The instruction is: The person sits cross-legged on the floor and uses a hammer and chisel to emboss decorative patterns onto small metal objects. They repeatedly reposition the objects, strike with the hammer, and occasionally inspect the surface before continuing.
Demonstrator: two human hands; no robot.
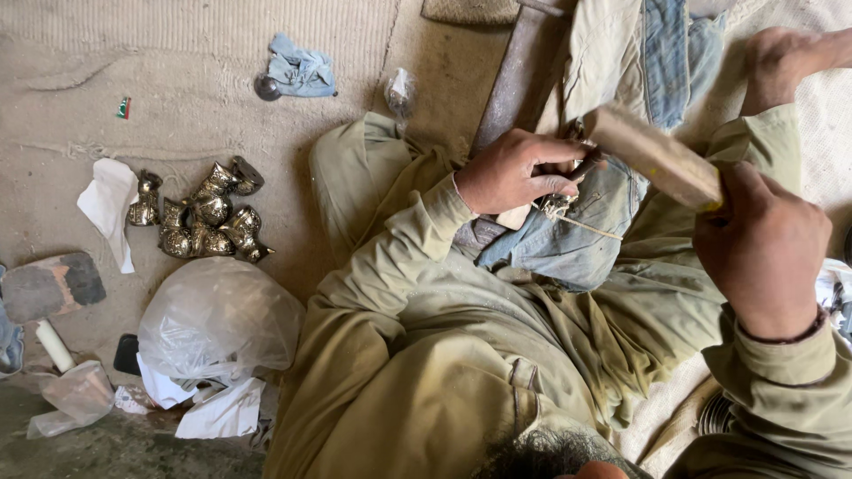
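Wooden and worn pale, a mallet (pixel 655 156) is sitting in the right hand (pixel 761 250), whose fingers are wrapped tight around its handle, the block-shaped head reaching up and left toward the other hand. That left hand (pixel 515 171) is resting on a wad of blue denim cloth (pixel 577 232) laid over the person's lap, its thumb and fingers pinching together on a small dark tool (pixel 586 165) that is poking out just below the mallet's head. Whether the mallet is touching the tool is hard to tell. A length of pale string (pixel 586 227) is trailing across the denim under the hand, and what lies beneath the tool's tip is hidden by the fingers.

Olive clothing is covering the person's arms and legs. A long rusty metal bar (pixel 513 80) is slanting away behind the left hand. A bare foot (pixel 774 64) is showing at the upper right.

On the sandy floor to the left, well apart from both hands, a cluster of small shiny metal pieces (pixel 206 215) is lying beside a white rag (pixel 108 206). Nearer the bottom edge, a clear plastic bag (pixel 217 319) is bulging over scraps of white paper (pixel 222 410). A crumpled blue cloth (pixel 300 69) is lying farther up the floor.
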